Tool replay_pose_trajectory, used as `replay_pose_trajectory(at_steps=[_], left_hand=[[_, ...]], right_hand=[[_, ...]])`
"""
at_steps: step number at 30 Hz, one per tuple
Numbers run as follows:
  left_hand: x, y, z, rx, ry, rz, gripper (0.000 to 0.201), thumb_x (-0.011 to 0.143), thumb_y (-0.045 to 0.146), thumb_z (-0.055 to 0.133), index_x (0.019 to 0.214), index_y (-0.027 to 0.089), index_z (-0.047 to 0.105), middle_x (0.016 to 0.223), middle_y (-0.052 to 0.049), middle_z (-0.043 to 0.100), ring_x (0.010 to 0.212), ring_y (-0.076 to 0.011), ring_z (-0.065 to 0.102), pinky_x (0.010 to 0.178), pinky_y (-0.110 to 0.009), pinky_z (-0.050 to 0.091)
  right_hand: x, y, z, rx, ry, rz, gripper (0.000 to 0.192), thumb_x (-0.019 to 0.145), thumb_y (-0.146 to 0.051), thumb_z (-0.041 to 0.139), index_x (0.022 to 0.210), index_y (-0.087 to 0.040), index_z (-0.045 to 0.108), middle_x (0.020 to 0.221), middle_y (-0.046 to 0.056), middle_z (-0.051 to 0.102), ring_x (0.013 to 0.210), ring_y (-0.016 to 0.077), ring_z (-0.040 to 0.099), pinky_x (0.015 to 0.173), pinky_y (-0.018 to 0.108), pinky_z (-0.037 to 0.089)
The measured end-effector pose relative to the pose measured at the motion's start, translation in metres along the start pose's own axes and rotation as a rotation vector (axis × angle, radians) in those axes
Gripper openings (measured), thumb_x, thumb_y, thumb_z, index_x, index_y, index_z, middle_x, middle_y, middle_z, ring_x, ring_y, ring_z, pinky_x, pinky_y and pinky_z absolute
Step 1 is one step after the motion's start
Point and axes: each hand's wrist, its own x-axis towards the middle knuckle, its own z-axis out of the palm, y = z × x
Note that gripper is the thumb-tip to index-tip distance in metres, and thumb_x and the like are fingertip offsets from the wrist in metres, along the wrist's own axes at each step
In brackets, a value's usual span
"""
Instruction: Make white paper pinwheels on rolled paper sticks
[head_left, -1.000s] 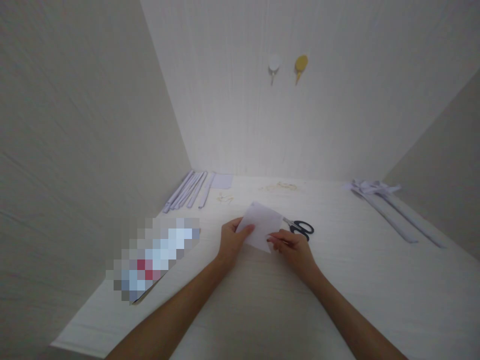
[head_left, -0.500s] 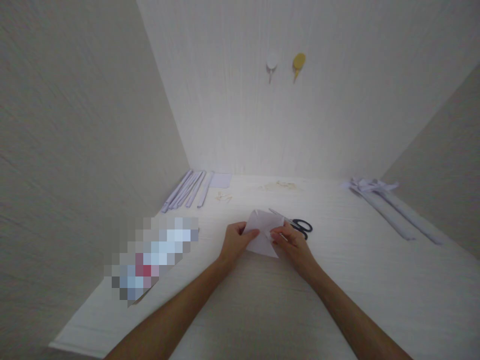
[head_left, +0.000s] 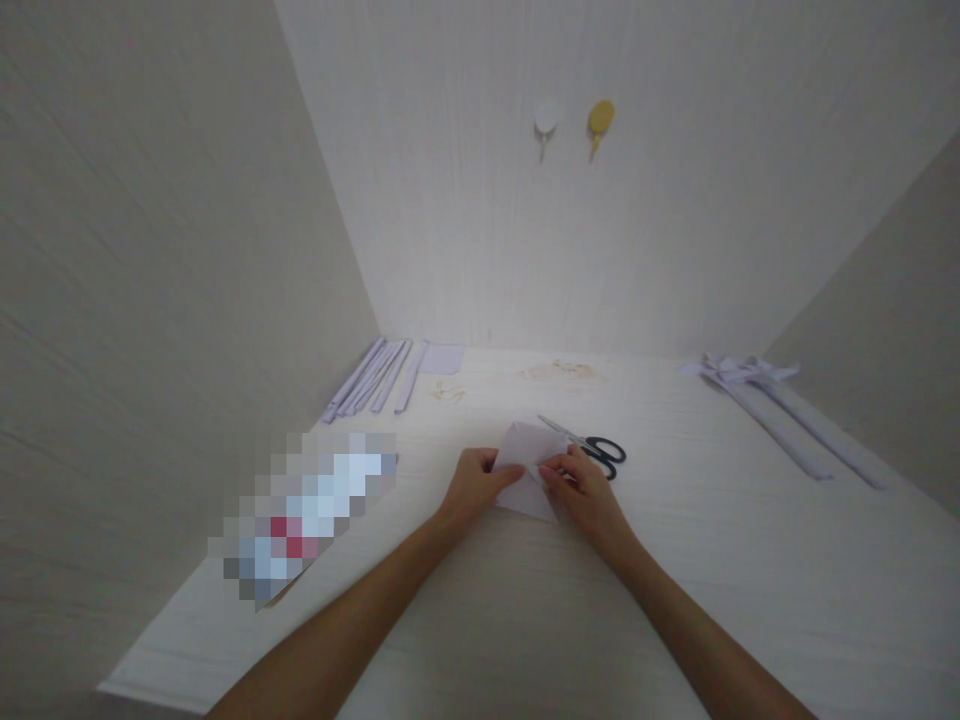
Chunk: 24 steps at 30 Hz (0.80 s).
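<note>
A small white sheet of paper (head_left: 529,440) with folded edges is held between my two hands over the table. My left hand (head_left: 474,485) grips its left side, thumb lying on top and fingers underneath. On the right side, my right hand (head_left: 589,495) pinches the paper between thumb and fingers. Both thumbs come close together near a fold in the middle. Just behind my right hand lies a pair of scissors (head_left: 609,450) with black handles, its blades pointing to the back left and partly covered by the paper and hand.
Several rolled paper strips (head_left: 386,378) and a flat paper piece (head_left: 442,359) lie at the back left. Rubber bands (head_left: 448,393) are nearby. Longer paper rolls (head_left: 780,430) lie at right. A blurred-out object (head_left: 322,510) sits at left. Two hooks (head_left: 601,118) hang on the back wall.
My thumbs have moved slightly closer together on the paper, and its lower edge sits a little lower. Everything else on the table stays in place.
</note>
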Motion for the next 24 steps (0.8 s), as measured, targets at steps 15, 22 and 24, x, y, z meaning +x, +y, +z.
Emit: replay_pose_trajectory(at_steps=[15, 22, 24], left_hand=[[-0.0033, -0.0026, 0.0061, 0.157, 0.037, 0.113, 0.018, 0.059, 0.027, 0.057, 0.053, 0.010, 0.060, 0.045, 0.001, 0.048, 0.044, -0.0093, 0.041, 0.041, -0.019, 0.030], [-0.0041, -0.0027, 0.0078, 0.023, 0.101, 0.059, 0.016, 0.059, 0.025, 0.059, 0.059, 0.009, 0.062, 0.053, -0.001, 0.055, 0.048, -0.0105, 0.046, 0.044, -0.021, 0.036], [-0.0054, -0.0011, 0.0087, -0.095, 0.079, 0.037, 0.018, 0.060, 0.025, 0.060, 0.069, 0.010, 0.064, 0.062, -0.003, 0.060, 0.054, -0.0127, 0.052, 0.050, -0.023, 0.040]], right_hand=[[-0.0016, -0.0028, 0.0026, -0.072, 0.021, -0.018, 0.017, 0.073, -0.024, 0.047, 0.061, -0.017, 0.056, 0.073, 0.002, 0.043, 0.059, 0.0120, 0.048, 0.050, 0.024, 0.043], [-0.0029, -0.0053, 0.0033, 0.164, 0.040, 0.009, 0.010, 0.071, -0.026, 0.052, 0.074, -0.018, 0.056, 0.082, 0.004, 0.049, 0.067, 0.0124, 0.051, 0.056, 0.024, 0.046], [-0.0033, -0.0080, 0.0031, 0.308, 0.058, 0.055, 0.018, 0.069, -0.026, 0.054, 0.086, -0.020, 0.054, 0.089, 0.004, 0.051, 0.067, 0.0118, 0.053, 0.058, 0.024, 0.047]])
